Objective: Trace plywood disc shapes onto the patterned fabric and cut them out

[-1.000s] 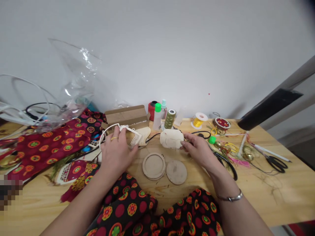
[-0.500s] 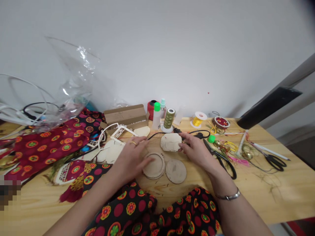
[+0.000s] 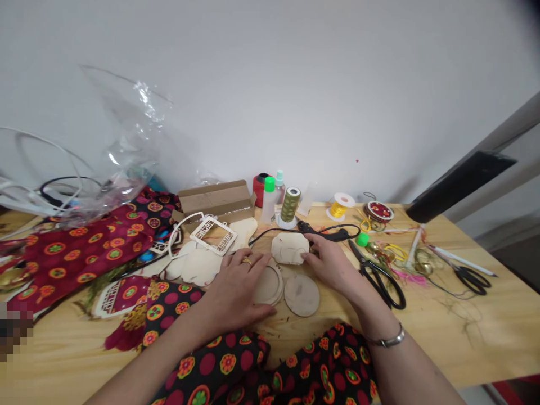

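My right hand (image 3: pixel 331 261) pinches the right edge of a cream wooden plaque (image 3: pixel 290 249) with rounded, scalloped corners. My left hand (image 3: pixel 239 287) lies with fingers stretched over the left part of a round wooden frame (image 3: pixel 275 284) with a raised rim, thumb apart at its near side. Whether it grips the frame, I cannot tell. Just right of the frame lies a plain wooden disc (image 3: pixel 302 295), touched by neither hand. Patterned black cloth (image 3: pixel 228 365) sits below both wrists.
Cut-out wooden pieces (image 3: pixel 214 233) lie left, before a cardboard box (image 3: pixel 216 201). Behind are a green-capped bottle (image 3: pixel 269 201), olive thread (image 3: pixel 291 205) and a yellow spool (image 3: pixel 338 207). Black scissors (image 3: pixel 382 281) and a black-handled tool (image 3: pixel 327 232) lie right. Floral fabric (image 3: pixel 93 244) covers the left.
My left hand has moved right and closer, now covering part of the round frame and uncovering the lattice cut-out. My right hand has shifted the plaque slightly left and nearer.
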`<act>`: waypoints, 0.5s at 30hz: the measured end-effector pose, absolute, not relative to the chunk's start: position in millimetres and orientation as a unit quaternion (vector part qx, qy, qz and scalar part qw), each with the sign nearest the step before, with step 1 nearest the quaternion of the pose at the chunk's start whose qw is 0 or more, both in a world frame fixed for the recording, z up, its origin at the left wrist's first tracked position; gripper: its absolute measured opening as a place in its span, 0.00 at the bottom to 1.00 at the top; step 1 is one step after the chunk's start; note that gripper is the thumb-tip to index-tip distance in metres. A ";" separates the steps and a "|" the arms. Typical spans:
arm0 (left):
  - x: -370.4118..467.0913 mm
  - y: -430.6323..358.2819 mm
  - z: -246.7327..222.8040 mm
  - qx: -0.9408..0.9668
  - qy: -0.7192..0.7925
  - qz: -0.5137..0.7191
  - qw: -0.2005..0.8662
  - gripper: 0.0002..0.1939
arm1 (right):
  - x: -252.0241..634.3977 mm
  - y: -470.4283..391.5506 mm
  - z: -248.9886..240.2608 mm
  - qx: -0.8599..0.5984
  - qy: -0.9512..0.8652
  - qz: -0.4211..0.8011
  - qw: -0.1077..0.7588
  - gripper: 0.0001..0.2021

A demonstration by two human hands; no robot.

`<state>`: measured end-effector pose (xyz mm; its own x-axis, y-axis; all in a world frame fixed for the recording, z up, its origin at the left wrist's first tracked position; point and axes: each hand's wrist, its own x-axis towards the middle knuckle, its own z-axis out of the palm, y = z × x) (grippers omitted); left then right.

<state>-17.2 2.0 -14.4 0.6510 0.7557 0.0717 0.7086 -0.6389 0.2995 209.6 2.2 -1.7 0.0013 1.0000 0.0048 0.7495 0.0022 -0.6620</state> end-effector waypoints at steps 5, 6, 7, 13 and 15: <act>-15.9 -0.5 -15.5 0.901 0.401 0.109 0.121 0.39 | 212.1 2.3 -8.6 -0.652 -0.665 0.241 0.272 0.19; -15.7 -1.0 -15.9 0.902 0.401 0.108 0.120 0.38 | 212.9 2.7 -9.9 -0.650 -0.664 0.242 0.281 0.19; -15.5 -1.5 -16.4 0.902 0.402 0.106 0.120 0.38 | 213.8 3.3 -11.0 -0.646 -0.662 0.244 0.291 0.19; -15.6 -2.3 -19.5 0.886 0.419 0.125 0.158 0.44 | 216.8 5.7 -11.1 -0.614 -0.649 0.265 0.363 0.19; -15.8 -1.3 -17.2 0.854 0.440 0.179 0.214 0.46 | 215.0 3.4 -9.1 -0.596 -0.647 0.244 0.409 0.20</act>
